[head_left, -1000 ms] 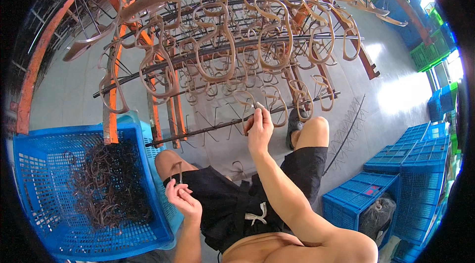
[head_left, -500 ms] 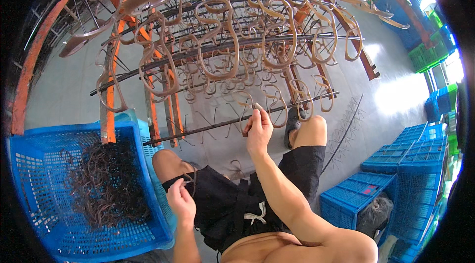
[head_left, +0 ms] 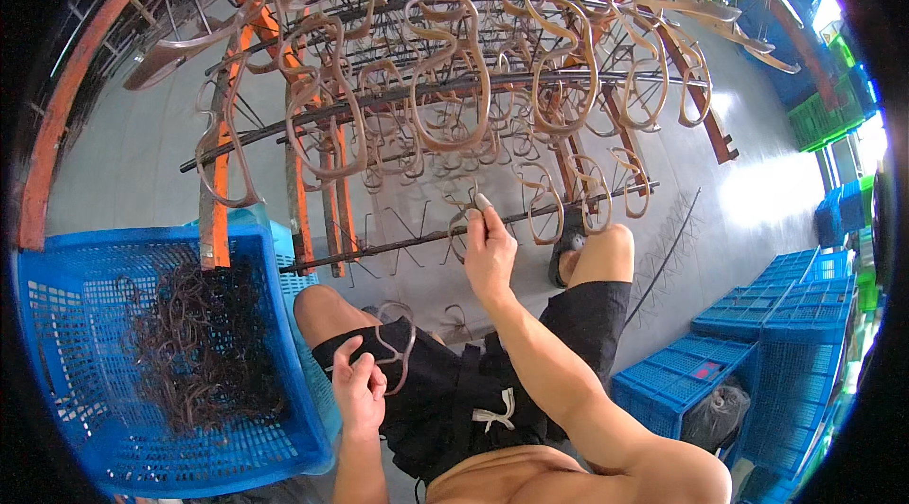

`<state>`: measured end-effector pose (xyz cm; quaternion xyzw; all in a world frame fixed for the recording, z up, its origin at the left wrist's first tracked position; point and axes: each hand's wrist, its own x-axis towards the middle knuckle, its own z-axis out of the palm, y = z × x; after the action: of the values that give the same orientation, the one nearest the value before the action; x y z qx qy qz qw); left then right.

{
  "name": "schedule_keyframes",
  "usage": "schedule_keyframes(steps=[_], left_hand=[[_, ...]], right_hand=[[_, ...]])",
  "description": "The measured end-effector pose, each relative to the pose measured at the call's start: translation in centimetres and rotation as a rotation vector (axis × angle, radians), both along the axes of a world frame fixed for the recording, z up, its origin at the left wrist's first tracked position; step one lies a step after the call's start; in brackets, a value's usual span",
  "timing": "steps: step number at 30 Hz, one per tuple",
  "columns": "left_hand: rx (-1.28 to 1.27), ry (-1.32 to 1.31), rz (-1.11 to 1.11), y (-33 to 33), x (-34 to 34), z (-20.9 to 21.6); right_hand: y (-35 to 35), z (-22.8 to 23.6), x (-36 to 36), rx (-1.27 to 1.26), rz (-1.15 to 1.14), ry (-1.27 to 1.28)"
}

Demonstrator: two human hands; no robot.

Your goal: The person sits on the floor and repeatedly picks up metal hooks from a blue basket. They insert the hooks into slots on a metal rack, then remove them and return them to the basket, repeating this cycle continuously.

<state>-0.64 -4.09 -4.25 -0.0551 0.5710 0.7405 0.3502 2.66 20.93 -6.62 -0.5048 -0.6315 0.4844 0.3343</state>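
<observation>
In the head view, your right hand (head_left: 490, 262) stretches forward to the black rod (head_left: 379, 248), forearm slanting left, index finger extended beside a hanging hoop (head_left: 454, 243); whether those fingers pinch it, I cannot tell. Nearer you than the rod, your left hand (head_left: 360, 400) points forward, forefinger raised, bent fingers pinching a curvy brown frame (head_left: 408, 352).

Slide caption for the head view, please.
Left hand holding a brown loop, right hand by a black rod, blue basket at left.
</observation>
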Motion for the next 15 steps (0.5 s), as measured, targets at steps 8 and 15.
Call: schedule_keyframes(steps=[8, 15], left_hand=[[0.209, -0.162, -0.148, 0.1, 0.0, -1.1], [0.199, 0.145, 0.035, 3.3, 0.7, 0.5]], right_hand=[[2.3, -0.6, 0.6, -0.273, -0.019, 0.366], [0.8, 0.0, 3.6, -0.070, 0.079, 0.228]])
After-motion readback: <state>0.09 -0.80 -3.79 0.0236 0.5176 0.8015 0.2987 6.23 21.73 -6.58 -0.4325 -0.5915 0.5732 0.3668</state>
